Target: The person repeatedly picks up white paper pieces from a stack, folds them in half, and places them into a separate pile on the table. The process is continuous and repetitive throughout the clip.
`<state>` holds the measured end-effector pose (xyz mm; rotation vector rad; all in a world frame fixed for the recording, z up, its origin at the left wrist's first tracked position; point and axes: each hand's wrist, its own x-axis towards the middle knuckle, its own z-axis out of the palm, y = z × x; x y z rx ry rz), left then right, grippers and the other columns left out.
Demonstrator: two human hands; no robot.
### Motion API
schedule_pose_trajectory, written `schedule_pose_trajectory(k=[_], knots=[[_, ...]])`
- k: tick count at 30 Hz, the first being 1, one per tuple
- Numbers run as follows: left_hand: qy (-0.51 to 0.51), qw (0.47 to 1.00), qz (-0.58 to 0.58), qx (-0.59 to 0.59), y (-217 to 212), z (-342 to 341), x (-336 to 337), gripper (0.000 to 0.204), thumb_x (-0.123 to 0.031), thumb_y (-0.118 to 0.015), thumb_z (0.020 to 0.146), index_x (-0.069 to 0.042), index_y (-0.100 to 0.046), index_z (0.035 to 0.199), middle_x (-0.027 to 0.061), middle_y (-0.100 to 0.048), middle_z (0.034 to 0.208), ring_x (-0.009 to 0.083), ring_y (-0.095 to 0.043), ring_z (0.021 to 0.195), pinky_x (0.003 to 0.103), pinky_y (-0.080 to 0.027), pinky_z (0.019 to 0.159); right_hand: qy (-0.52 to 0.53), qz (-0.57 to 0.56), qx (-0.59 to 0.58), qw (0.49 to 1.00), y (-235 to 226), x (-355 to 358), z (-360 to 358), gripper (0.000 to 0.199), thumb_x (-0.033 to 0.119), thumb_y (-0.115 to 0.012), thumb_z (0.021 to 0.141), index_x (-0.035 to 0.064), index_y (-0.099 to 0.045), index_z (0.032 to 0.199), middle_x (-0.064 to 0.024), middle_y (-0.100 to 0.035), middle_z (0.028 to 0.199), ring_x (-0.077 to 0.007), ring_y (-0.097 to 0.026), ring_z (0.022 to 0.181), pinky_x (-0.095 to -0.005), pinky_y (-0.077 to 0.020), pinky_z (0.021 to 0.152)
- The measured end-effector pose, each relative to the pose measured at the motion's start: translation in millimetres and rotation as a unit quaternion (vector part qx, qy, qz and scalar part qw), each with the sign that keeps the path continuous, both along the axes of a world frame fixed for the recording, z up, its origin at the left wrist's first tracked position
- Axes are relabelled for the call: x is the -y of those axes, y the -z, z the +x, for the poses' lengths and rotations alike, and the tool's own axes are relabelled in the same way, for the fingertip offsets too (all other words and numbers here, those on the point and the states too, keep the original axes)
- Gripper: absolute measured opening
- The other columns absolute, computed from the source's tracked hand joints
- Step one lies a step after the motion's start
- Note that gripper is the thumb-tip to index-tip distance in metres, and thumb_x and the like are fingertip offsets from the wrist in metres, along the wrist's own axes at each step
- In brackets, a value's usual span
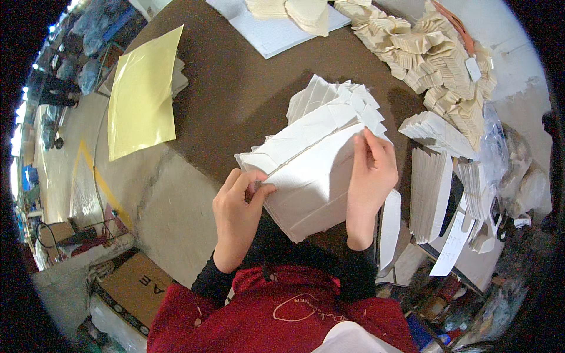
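Note:
A pile of flat white pieces, which look like cut cloth [323,156], lies in front of me at the near edge of the brown table. My left hand [238,203] pinches the left end of the top piece between thumb and fingers. At the right end of that piece, the thumb and fingers of my right hand [373,176] are closed on its upper corner. A straight folded edge runs between the two hands. Behind it, more white pieces [312,97] fan out in overlapping layers. The lower layers under my hands are partly hidden.
A yellow sheet [144,94] overhangs the table's left edge. At the back lie a white sheet [259,29] and cream pieces [309,15]. Cream bundles [441,59] heap at the far right. White stacks [429,191] and a paper strip [452,244] stand nearer. A cardboard box [138,288] sits lower left.

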<state>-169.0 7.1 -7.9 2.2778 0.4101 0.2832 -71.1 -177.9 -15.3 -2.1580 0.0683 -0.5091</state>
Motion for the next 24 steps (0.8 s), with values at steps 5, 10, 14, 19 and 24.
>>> schedule_pose_trajectory(k=[5,10,14,19,24], knots=[[0.054,0.997,0.057,0.003,-10,5,-1,0.021,-0.01,-0.076,0.081,-0.004,-0.06,0.093,0.0118,-0.054,0.081,0.0283,-0.058,0.07,0.038,-0.046,0.064,0.011,-0.027,-0.011,1.0,-1,-1,4,0.029,0.008,-0.076,0.087,0.0041,-0.07,0.115,-0.0131,-0.049,0.112,-0.0234,-0.055,0.09,-0.0355,-0.0489,0.077],[0.137,0.982,0.128,0.006,-16,9,-5,0.017,-0.011,-0.068,0.088,-0.002,-0.054,0.089,0.0169,-0.056,0.087,0.0398,-0.058,0.083,0.044,-0.046,0.072,-0.017,0.007,-0.008,1.0,2,3,-5,0.035,0.011,-0.076,0.086,0.0064,-0.068,0.12,-0.014,-0.052,0.109,-0.0296,-0.057,0.097,-0.0386,-0.0491,0.081],[0.163,0.983,0.089,0.015,-21,13,-6,0.017,-0.011,-0.065,0.089,-0.001,-0.052,0.084,0.0184,-0.055,0.085,0.041,-0.058,0.082,0.044,-0.046,0.072,-0.114,-0.062,0.015,0.991,2,-6,-35,0.031,0.01,-0.074,0.086,0.002,-0.068,0.115,-0.0163,-0.058,0.117,-0.0334,-0.059,0.109,-0.0401,-0.0497,0.093],[0.178,0.982,0.056,0.011,-26,20,-6,0.015,-0.009,-0.063,0.088,0.001,-0.055,0.079,0.0162,-0.055,0.074,0.0361,-0.059,0.068,0.043,-0.046,0.063,-0.164,-0.053,0.033,0.985,-5,-15,-90,0.03,0.011,-0.072,0.087,0.0,-0.069,0.115,-0.0164,-0.061,0.129,-0.0347,-0.058,0.119,-0.0439,-0.0468,0.103],[0.177,0.981,0.073,-0.026,-27,20,-2,0.024,-0.015,-0.067,0.09,0.0,-0.054,0.076,0.0156,-0.055,0.065,0.0349,-0.054,0.055,0.041,-0.043,0.055,-0.216,-0.211,-0.049,0.952,1,-13,-119,0.035,0.011,-0.07,0.086,0.004,-0.068,0.12,-0.0115,-0.061,0.133,-0.0331,-0.055,0.127,-0.0458,-0.0461,0.106]])
